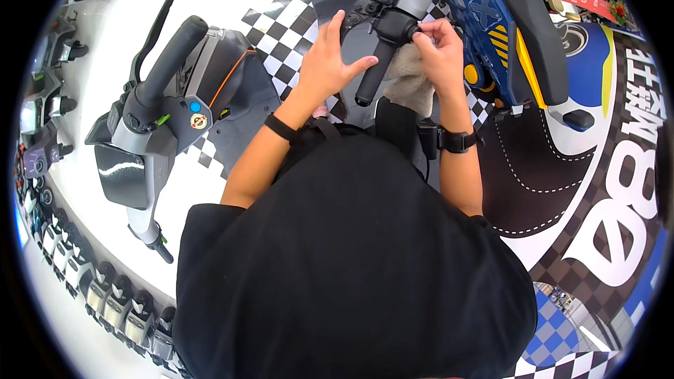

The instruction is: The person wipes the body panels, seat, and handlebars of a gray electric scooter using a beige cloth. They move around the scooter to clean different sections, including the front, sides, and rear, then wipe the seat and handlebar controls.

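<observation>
In the head view, a black rubber handlebar grip (375, 76) of a grey scooter points toward me. My left hand (329, 60) is at its left, fingers spread and holding nothing. The left thumb reaches the grip's side; whether it touches is unclear. Its fingertips are beside the black brake lever mount (358, 10). My right hand (442, 55) has thumb and forefinger at the right edge of the black switch housing (397, 25). A beige-grey cloth (410, 81) hangs below that hand, apparently held by it, and partly covers the area beside the grip.
Another scooter's handlebar (171, 63) with a long brake lever rises at left. A blue scooter (487, 16) with a black seat (532, 37) stands close at right. Several more scooters (121, 300) line the far left. The floor is white with black-and-white checks (284, 37).
</observation>
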### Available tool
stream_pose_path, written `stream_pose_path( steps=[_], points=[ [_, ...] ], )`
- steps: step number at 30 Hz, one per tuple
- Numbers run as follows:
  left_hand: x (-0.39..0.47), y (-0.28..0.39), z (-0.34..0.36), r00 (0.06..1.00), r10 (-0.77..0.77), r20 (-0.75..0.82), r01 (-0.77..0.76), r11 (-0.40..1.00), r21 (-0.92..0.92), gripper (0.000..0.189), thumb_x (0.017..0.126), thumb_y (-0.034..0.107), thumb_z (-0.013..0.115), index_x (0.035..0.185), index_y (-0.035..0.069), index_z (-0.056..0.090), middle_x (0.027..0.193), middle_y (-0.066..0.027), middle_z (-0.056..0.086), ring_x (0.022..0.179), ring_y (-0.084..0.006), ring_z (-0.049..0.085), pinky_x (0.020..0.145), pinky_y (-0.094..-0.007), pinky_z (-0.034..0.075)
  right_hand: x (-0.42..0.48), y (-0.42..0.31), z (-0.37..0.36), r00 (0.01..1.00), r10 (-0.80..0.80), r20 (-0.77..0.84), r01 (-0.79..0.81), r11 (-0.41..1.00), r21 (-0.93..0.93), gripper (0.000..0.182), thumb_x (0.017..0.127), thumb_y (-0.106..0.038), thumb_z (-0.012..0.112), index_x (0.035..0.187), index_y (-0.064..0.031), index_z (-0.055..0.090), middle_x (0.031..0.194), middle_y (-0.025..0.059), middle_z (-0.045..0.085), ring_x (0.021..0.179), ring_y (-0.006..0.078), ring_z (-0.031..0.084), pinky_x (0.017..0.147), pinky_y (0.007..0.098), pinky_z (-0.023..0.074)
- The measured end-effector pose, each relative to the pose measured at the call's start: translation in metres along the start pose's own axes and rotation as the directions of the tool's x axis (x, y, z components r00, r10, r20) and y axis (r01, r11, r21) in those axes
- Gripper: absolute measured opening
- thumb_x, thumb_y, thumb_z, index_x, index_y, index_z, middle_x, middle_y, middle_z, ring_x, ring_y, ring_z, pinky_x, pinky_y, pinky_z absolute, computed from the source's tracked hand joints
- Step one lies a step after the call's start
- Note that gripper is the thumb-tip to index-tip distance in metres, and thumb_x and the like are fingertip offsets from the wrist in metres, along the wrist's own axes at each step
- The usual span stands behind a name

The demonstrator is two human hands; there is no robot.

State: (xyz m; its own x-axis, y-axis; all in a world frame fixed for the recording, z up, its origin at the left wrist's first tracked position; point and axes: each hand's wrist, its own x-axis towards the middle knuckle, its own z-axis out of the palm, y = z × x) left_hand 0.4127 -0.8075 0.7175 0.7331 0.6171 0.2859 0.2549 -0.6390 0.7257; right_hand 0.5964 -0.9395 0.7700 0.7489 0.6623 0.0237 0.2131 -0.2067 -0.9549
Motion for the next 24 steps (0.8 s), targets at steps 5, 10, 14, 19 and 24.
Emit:
stream_pose_path(
  steps=[5, 10, 14, 19, 24],
  points=[
    [-0.001, -0.009, 0.003, 0.980, -0.113, 0.162, 0.126, 0.989, -0.075, 0.113, 0.079, 0.067, 0.074, 0.155, 0.000, 0.024, 0.109, -0.0206, 0.070, 0.075, -0.0315, 0.071, 0.068, -0.0381, 0.056, 0.002, 0.009, -0.004, 0.995, 0.077, 0.057, -0.086, 0.981, 0.175, 0.015, 0.083, -0.002, 0.069, 0.097, -0.0025, 0.063, 0.089, 0.0003, 0.063, 0.075, 0.0041, 0.054, 0.065, 0.0195, 0.0414],
    [0.002, -0.009, 0.003, 0.978, -0.096, 0.184, 0.115, 0.989, -0.094, 0.116, 0.078, 0.068, 0.074, 0.155, -0.001, 0.024, 0.075, -0.0118, 0.064, 0.061, -0.0265, 0.065, 0.058, -0.0358, 0.052, 0.004, 0.015, -0.008, 0.993, 0.092, 0.079, -0.110, 0.956, 0.272, 0.015, 0.084, 0.002, 0.067, 0.097, -0.0027, 0.063, 0.089, 0.0009, 0.064, 0.076, 0.0034, 0.054, 0.066, 0.0184, 0.0409],
    [0.002, -0.009, 0.002, 0.974, -0.109, 0.198, 0.129, 0.987, -0.094, 0.115, 0.078, 0.068, 0.074, 0.155, -0.002, 0.024, 0.073, -0.0112, 0.062, 0.060, -0.0262, 0.064, 0.058, -0.0361, 0.052, 0.002, 0.014, -0.007, 0.993, 0.097, 0.072, -0.115, 0.946, 0.302, 0.014, 0.085, 0.004, 0.066, 0.097, -0.0024, 0.062, 0.090, 0.0011, 0.065, 0.076, 0.0032, 0.055, 0.067, 0.0179, 0.0413],
    [0.004, -0.010, 0.002, 0.973, -0.103, 0.205, 0.125, 0.988, -0.096, 0.116, 0.078, 0.069, 0.074, 0.155, -0.002, 0.025, 0.072, -0.0109, 0.062, 0.062, -0.0266, 0.065, 0.059, -0.0363, 0.052, 0.004, 0.015, -0.009, 0.994, 0.062, 0.093, -0.088, 0.943, 0.320, 0.014, 0.086, 0.005, 0.064, 0.098, -0.0025, 0.063, 0.090, 0.0002, 0.066, 0.075, 0.0026, 0.055, 0.067, 0.0168, 0.0405],
    [0.004, -0.010, 0.000, 0.968, -0.111, 0.225, 0.136, 0.986, -0.099, 0.116, 0.078, 0.070, 0.073, 0.155, -0.001, 0.024, 0.074, -0.0117, 0.062, 0.064, -0.0274, 0.065, 0.060, -0.0371, 0.053, 0.004, 0.017, -0.009, 0.996, 0.045, 0.080, -0.069, 0.947, 0.313, 0.012, 0.087, 0.006, 0.062, 0.096, -0.0032, 0.063, 0.089, -0.0006, 0.065, 0.073, 0.0016, 0.053, 0.065, 0.0163, 0.0382]
  ],
)
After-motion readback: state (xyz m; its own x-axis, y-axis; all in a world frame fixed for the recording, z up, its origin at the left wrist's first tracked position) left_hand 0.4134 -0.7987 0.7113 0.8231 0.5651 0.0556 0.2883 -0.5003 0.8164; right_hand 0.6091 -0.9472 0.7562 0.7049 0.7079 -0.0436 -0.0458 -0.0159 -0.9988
